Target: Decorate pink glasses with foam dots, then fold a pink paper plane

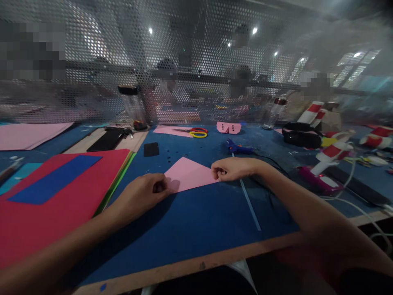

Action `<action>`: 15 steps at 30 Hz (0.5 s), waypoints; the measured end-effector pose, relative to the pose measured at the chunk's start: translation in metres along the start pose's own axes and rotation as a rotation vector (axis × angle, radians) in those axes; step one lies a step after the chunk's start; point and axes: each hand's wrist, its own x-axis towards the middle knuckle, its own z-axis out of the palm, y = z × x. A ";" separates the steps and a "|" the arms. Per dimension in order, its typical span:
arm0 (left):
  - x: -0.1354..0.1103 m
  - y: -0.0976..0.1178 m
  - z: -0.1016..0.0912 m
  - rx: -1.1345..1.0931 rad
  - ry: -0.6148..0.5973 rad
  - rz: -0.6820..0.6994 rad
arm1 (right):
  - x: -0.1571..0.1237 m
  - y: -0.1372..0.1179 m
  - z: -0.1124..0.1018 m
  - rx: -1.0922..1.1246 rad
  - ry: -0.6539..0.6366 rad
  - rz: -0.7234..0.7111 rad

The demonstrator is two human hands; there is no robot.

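Observation:
A pink sheet of paper (192, 174), shaped like a triangle with its peak pointing away from me, lies on the blue tabletop. My left hand (153, 186) has its curled fingers closed on the left corner. At the right corner, my right hand (229, 169) pinches the paper between thumb and fingers. Just beyond my right hand rests a blue glue gun (238, 147), and a pale glue stick (250, 205) runs from it toward the front edge. Scissors (198, 132) with red and yellow handles lie farther back on another pink piece.
Red sheets (70, 184) with a blue strip (58, 178) on top are stacked at left. A black card (151, 149) and a cut pink piece with dark dots (229, 127) lie behind. Cables, black headphones (302, 135) and a magenta device (319, 180) crowd the right. A perforated screen (196, 82) stands behind.

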 end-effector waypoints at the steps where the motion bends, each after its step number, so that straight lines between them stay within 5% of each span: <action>1: 0.000 -0.001 0.000 -0.002 0.006 0.006 | 0.000 0.002 -0.001 0.017 -0.006 -0.008; 15: 0.001 -0.005 0.002 -0.033 0.008 0.039 | -0.001 0.027 -0.006 0.105 -0.076 -0.145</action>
